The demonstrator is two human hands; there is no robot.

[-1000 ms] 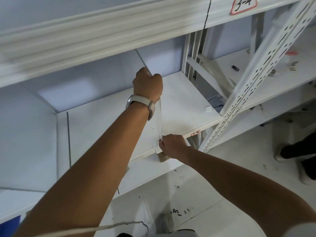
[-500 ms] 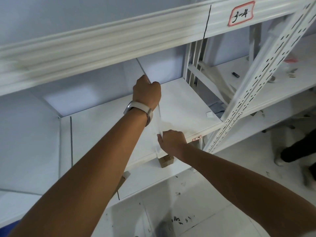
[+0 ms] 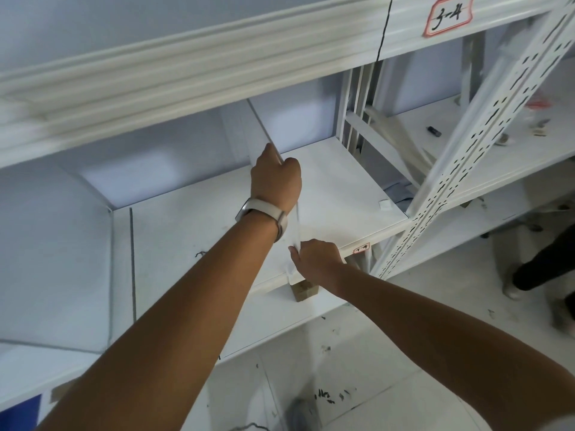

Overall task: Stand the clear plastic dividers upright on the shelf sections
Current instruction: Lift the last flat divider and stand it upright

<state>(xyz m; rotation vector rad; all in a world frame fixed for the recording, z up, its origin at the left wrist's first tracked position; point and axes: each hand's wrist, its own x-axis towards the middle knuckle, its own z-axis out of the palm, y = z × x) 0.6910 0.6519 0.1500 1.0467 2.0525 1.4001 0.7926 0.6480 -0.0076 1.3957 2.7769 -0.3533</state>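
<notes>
Clear plastic divider panel stands nearly upright on the white metal shelf, our left hand gripping its top edge, right hand pinching its front corner; seating it remains

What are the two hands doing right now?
Left hand: closed on the top edge of the clear plastic divider panel.
Right hand: fingers closed on that divider's front edge, at the white metal shelf.

Divider upright on shelf, left hand at far end, right hand at near edge; box below.
</notes>
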